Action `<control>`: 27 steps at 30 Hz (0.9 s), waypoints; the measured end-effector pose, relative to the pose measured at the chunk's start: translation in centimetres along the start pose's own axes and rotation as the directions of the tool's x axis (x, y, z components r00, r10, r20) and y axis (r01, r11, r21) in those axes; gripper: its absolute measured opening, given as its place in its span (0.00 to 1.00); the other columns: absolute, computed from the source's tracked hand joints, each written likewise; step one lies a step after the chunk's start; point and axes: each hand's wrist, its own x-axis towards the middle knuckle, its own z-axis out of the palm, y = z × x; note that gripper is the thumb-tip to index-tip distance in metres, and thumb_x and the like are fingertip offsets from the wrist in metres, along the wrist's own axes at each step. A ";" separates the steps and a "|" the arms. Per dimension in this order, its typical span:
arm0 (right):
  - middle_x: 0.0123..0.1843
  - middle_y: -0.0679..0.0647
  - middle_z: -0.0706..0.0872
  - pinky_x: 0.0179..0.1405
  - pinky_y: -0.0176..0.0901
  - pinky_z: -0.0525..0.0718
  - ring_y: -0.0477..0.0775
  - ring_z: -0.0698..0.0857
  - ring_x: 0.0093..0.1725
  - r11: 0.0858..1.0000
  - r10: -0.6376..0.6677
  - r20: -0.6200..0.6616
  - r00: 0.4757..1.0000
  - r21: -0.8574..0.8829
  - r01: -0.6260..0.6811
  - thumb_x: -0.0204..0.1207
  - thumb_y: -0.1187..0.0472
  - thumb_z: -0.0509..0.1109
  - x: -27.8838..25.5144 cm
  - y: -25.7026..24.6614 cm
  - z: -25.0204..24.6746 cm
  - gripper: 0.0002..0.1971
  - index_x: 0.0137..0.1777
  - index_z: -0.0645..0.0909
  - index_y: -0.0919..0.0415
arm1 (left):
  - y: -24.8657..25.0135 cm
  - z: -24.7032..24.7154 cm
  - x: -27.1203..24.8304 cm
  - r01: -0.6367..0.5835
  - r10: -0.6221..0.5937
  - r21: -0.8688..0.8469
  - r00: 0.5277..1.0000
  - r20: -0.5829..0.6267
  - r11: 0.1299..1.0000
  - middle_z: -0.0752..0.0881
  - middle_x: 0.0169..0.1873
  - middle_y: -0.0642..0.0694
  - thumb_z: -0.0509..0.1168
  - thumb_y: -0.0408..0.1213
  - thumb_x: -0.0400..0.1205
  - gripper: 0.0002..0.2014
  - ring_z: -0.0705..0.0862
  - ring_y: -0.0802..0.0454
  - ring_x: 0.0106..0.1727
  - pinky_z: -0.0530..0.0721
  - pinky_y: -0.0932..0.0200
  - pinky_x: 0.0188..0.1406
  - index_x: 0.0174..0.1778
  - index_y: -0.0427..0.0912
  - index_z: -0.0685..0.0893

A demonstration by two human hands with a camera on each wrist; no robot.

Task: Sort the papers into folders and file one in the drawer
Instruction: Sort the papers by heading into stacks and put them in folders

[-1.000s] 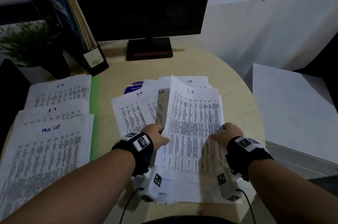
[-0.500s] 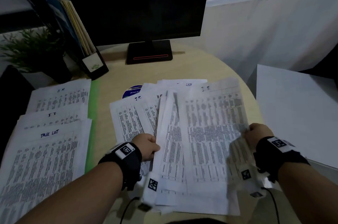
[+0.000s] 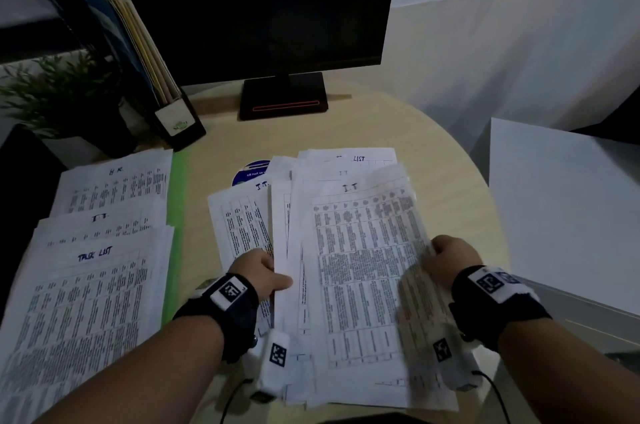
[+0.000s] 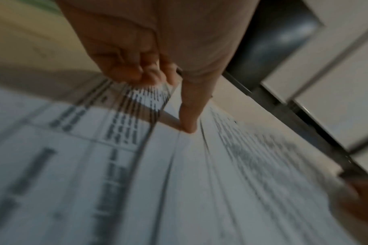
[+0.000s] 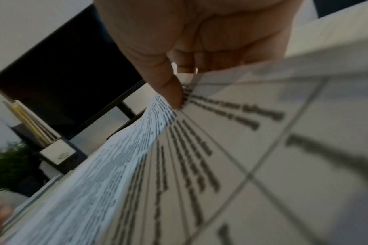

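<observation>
A loose pile of printed papers (image 3: 242, 222) lies fanned in the middle of the round table (image 3: 450, 181). My left hand (image 3: 263, 271) grips the pile's left side, its thumb (image 4: 189, 122) pressed on top and the fingers curled under a sheet edge. My right hand (image 3: 446, 255) pinches the right edge of the top sheet headed "I.T" (image 3: 363, 250), thumb (image 5: 174, 97) above and fingers below. Three sorted stacks sit at the left: "H.R." (image 3: 117, 188), "I.T." (image 3: 100, 226) and "TASK LIST" (image 3: 86, 302). They rest on a green folder (image 3: 176, 215).
A dark monitor (image 3: 242, 7) on its stand (image 3: 284, 101) fills the back. A file holder with folders (image 3: 138, 52) and a plant (image 3: 59, 91) stand at the back left. A blue disc (image 3: 249, 172) peeks from under the pile. A white cabinet (image 3: 561, 208) is at the right.
The "I.T" sheet, raised on edge between my hands a second ago, has swung right and come down flatter. My right hand moved right with it; my left hand kept its grip.
</observation>
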 end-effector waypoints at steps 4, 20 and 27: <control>0.40 0.57 0.81 0.39 0.39 0.72 0.57 0.77 0.41 0.998 -0.062 0.004 0.998 0.027 0.062 0.77 0.58 0.68 -1.1 -2.1 0.6 0.06 0.42 0.77 0.60 | 0.8 -0.2 -1.3 -0.163 0.191 0.174 0.968 -0.161 0.971 0.77 0.41 0.52 0.76 0.48 0.71 0.21 0.79 0.52 0.42 0.77 0.57 0.39 0.49 0.46 0.73; 0.73 0.56 0.71 0.70 0.51 0.73 0.59 0.74 0.70 0.963 -0.268 0.057 0.962 0.012 0.268 0.76 0.45 0.68 -4.7 -6.9 2.4 0.25 0.72 0.75 0.50 | 4.4 2.8 -0.5 0.038 -0.012 -0.166 0.988 0.155 0.985 0.80 0.39 0.38 0.65 0.37 0.79 0.09 0.76 0.44 0.37 0.74 0.54 0.37 0.47 0.34 0.79; 0.71 0.62 0.75 0.58 0.49 0.83 0.62 0.81 0.63 0.949 0.049 0.022 0.999 0.312 -0.053 0.73 0.57 0.74 -2.2 -5.5 1.6 0.35 0.76 0.62 0.64 | 1.1 4.0 2.7 0.130 -0.064 -0.329 0.977 0.204 0.935 0.85 0.58 0.32 0.72 0.49 0.63 0.35 0.85 0.33 0.56 0.81 0.35 0.60 0.62 0.32 0.79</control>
